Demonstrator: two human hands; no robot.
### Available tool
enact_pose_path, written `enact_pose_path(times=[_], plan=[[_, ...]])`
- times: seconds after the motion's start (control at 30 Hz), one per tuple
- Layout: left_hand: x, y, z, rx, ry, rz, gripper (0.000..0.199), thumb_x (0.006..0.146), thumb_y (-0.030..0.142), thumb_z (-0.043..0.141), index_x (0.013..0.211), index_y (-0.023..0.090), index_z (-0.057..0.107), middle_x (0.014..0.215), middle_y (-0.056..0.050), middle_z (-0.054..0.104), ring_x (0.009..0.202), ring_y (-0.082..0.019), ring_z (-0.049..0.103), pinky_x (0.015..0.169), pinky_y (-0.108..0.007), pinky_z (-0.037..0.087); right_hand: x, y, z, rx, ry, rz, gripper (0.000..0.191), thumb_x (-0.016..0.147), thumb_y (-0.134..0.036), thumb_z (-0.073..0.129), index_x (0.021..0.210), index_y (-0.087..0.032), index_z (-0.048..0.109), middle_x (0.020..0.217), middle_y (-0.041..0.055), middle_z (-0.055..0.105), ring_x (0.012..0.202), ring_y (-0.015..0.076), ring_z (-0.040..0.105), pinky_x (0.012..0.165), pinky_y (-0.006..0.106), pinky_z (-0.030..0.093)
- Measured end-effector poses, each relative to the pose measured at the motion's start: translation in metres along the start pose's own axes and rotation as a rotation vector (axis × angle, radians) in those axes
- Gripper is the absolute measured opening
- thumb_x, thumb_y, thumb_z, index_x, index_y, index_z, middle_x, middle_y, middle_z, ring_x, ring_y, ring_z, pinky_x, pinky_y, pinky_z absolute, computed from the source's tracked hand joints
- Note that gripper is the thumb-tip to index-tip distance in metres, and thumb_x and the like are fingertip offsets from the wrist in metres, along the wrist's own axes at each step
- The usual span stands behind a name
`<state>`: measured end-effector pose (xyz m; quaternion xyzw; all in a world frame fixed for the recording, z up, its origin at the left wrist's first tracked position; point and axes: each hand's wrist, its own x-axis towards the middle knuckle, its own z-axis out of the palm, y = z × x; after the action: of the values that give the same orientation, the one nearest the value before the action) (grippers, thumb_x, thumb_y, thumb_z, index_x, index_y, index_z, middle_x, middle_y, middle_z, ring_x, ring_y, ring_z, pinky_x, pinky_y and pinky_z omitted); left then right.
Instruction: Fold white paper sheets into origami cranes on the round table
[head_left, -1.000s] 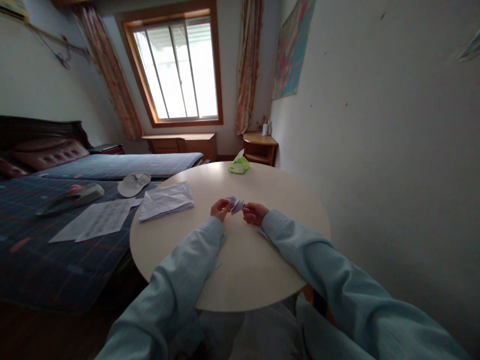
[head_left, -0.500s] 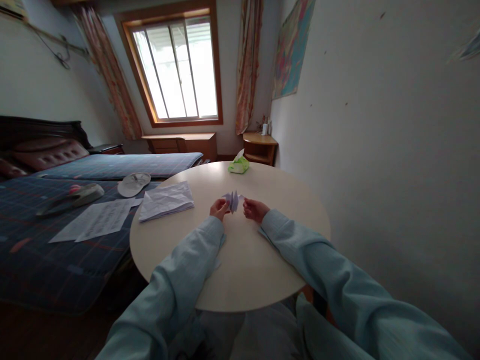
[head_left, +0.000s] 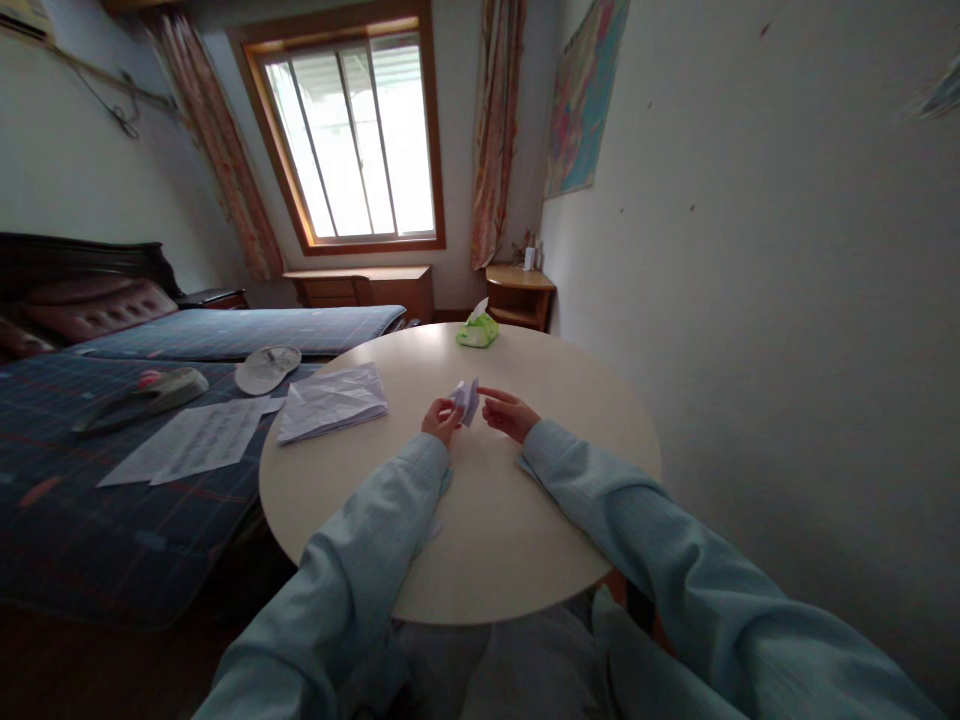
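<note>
A small piece of folded white paper (head_left: 466, 400), with several upright flaps, is pinched in my left hand (head_left: 442, 420) above the middle of the round table (head_left: 510, 540). My right hand (head_left: 511, 413) is just to the right of it, holding nothing that I can see. Its index finger stretches out to the paper's right edge, at or very near touching, while the other fingers are loosely bent. My left fingers cover the left part of the paper.
Crumpled white sheets (head_left: 334, 400) lie at the table's left edge. A green tissue pack (head_left: 477, 328) stands at the far edge. On the bed at left are printed sheets (head_left: 202, 440) and a pale cap (head_left: 268, 369). A white wall (head_left: 750, 350) rises on the right.
My right hand has let go of the paper's right flap and now points its index finger at the edge. The flap no longer sticks out to the right. My left hand stays about in place.
</note>
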<state>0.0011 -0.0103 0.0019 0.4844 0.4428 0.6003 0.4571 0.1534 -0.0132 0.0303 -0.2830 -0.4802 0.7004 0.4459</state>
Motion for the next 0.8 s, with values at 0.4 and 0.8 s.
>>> enact_pose_path(times=[0.4,0.8], plan=[[-0.0053,0.0014,0.0033,0.008,-0.1,0.013,0.035,0.044,0.025,0.067,0.07,0.016,0.046,0.075,-0.001,0.056,0.064,-0.012,0.055,0.054,-0.023,0.043,0.0031,0.0047,0.0018,-0.129,0.062,-0.042,0.03,0.054,-0.024,0.063,0.083,-0.016,0.058,0.05,-0.0027,0.056,0.045,0.0048,0.048,0.043,0.016,0.035],[0.0004,-0.0068,0.0012,0.023,-0.11,0.067,0.032,0.046,0.023,0.065,0.07,0.014,0.044,0.075,-0.001,0.056,0.064,-0.012,0.055,0.061,-0.026,0.044,0.006,0.003,-0.0042,-0.054,0.051,0.016,0.016,0.066,-0.025,0.051,0.076,-0.015,0.057,0.058,0.0015,0.061,0.049,0.0077,0.053,0.045,0.017,0.039]])
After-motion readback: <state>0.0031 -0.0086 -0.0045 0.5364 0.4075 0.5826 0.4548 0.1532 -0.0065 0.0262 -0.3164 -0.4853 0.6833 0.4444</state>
